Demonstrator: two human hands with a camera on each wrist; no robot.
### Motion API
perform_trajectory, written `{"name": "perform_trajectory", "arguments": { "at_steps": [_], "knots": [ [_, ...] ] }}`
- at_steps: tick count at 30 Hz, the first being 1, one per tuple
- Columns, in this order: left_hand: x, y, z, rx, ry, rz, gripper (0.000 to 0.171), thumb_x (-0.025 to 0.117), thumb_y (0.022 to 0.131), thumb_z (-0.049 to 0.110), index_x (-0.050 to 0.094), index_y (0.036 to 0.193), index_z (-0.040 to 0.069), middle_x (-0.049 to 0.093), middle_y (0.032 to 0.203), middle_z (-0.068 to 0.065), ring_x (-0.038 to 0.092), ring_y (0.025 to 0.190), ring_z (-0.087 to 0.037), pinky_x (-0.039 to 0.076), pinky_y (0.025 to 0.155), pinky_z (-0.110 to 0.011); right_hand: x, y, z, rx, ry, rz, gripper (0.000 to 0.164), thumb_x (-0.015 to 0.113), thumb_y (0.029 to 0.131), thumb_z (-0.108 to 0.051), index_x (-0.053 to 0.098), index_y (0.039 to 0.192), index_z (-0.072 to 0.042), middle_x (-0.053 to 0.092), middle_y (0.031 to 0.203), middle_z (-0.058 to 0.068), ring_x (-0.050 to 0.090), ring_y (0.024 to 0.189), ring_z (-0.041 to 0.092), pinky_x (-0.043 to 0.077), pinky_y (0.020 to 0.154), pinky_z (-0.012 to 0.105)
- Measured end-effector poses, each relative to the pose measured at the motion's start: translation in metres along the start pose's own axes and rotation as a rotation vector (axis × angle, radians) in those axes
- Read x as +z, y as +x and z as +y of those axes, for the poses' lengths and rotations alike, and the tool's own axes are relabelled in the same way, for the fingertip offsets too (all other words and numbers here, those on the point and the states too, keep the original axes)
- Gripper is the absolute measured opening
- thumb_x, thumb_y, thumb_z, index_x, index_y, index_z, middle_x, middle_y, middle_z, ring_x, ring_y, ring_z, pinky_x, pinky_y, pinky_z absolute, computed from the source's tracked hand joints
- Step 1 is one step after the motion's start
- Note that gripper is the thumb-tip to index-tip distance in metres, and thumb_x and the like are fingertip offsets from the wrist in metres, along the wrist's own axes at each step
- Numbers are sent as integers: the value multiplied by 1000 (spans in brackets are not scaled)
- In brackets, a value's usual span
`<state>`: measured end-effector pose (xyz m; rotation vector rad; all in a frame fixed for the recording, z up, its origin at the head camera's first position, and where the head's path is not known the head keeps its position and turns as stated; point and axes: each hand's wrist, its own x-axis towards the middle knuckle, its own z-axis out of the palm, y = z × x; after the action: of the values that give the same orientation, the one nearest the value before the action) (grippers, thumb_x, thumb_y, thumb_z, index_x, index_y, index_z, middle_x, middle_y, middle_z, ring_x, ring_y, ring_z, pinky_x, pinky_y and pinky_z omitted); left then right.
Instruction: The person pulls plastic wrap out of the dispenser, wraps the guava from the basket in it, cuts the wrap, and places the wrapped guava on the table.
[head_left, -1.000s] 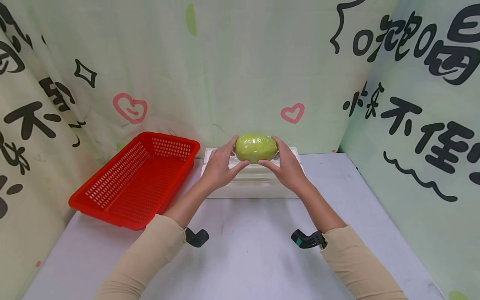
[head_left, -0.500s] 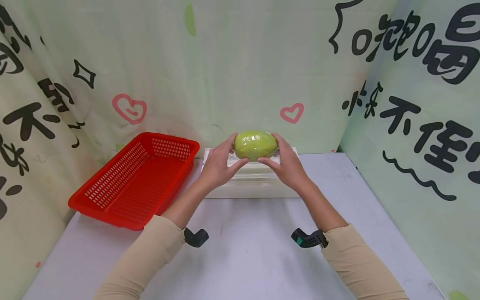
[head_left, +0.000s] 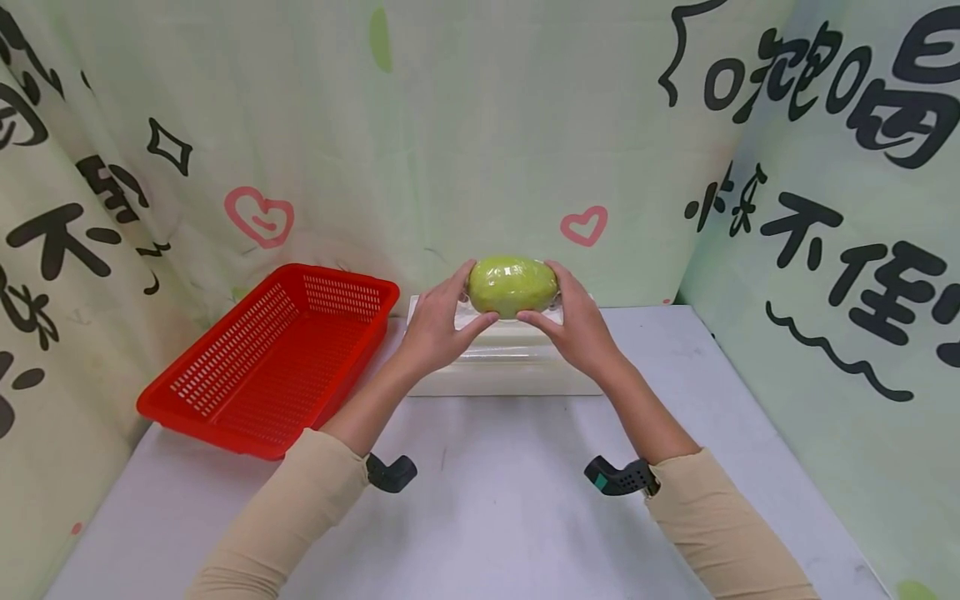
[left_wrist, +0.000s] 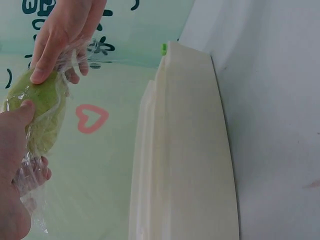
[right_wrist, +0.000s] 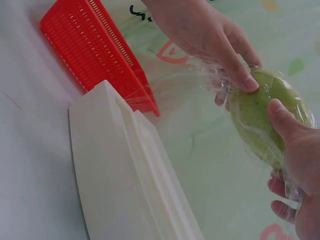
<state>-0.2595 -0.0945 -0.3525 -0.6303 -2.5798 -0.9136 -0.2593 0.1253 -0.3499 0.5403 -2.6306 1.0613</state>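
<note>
Between left hand (head_left: 437, 329) and right hand (head_left: 581, 332), green fruit (head_left: 512, 287)

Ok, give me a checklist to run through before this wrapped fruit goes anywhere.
1. Left hand grips the green fruit: ok.
2. Right hand grips its other end: ok.
3. Fruit held clear of the white film dispenser: ok, wrist views show a gap.
4. Clear film tucked in: not ok, loose film hangs off the ends.
5. Film underneath fully sealed: cannot tell.
6. Red plastic basket free to receive: ok, nothing visible inside.
</note>
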Motion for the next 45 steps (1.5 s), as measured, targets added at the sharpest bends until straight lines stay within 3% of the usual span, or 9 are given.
{"name": "perform_trajectory", "arguments": {
  "at_steps": [45],
  "knots": [
    [-22, 3, 17, 20, -5, 11, 80, 69, 88, 38, 27, 151, 16, 58, 132, -4, 56, 112, -21, 36, 111, -45, -21, 2, -20, -31, -17, 23, 87, 74, 85, -33, 23, 151, -9, 39, 149, 13, 39, 136, 30, 39, 111, 50]
  ]
}}
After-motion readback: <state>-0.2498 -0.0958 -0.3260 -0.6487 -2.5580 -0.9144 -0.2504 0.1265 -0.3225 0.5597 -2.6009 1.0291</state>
